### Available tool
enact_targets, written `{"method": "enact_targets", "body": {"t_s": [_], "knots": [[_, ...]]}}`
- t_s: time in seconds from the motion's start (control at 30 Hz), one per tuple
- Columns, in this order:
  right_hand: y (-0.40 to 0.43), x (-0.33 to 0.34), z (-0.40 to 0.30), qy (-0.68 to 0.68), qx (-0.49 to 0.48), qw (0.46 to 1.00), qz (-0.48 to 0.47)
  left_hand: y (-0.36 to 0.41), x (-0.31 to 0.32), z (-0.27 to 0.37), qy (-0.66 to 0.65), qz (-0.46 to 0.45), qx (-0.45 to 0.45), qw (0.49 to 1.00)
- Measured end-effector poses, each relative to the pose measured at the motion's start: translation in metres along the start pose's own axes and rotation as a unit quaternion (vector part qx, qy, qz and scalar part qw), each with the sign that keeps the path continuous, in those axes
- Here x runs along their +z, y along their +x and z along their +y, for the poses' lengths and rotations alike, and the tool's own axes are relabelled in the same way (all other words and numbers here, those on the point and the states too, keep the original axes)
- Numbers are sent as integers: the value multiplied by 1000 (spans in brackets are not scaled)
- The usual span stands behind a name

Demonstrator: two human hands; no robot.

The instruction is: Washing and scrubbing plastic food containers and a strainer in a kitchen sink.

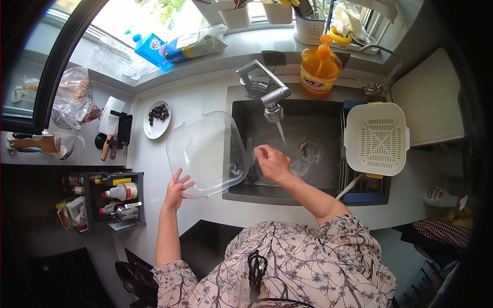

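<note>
My left hand [179, 188] grips the near-left rim of a clear plastic container [208, 154], which tilts across the left edge of the sink [323, 119]. Over the basin, my right hand [273, 161] has its fingers curled; whether anything small is in them cannot be seen. Just behind that hand, water runs from the metal tap [273, 111]. A clear round shape [302, 167], perhaps a bowl, lies beneath near the drain [309, 151]. A white plate [156, 131] with dark round fruit [158, 112] is left of the container.
A cream draining basket [377, 138] rests on a rack at the sink's right. An orange pump bottle [319, 73] stands behind the basin. The sill holds a blue bottle [152, 48] and a wipes pack [196, 43]. At left is a pull-out rack [115, 196] of bottles.
</note>
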State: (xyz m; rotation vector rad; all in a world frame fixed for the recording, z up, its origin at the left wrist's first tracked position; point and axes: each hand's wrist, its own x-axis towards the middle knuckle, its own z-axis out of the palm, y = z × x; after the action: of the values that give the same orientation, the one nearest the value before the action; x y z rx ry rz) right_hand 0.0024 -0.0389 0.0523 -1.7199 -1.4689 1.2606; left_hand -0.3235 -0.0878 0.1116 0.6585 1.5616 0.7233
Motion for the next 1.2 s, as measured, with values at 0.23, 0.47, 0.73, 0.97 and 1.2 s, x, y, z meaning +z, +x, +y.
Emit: {"method": "enact_targets", "body": {"t_s": [0.23,0.47,0.73,0.97,1.2], "knots": [[16,-33,115,-197,160,950,180,25,-43,-24,-86,50,0,995],[49,-38,303,-18,371,922,111,0,45,1,274,329,476,768],[36,-38,172,-120,377,905,155,94,198,-103,308,76,327,890],[35,-47,162,-163,351,910,150,174,210,-142,198,83,30,976],[32,-42,132,-234,261,930,111,165,194,-158,85,116,26,989]]}}
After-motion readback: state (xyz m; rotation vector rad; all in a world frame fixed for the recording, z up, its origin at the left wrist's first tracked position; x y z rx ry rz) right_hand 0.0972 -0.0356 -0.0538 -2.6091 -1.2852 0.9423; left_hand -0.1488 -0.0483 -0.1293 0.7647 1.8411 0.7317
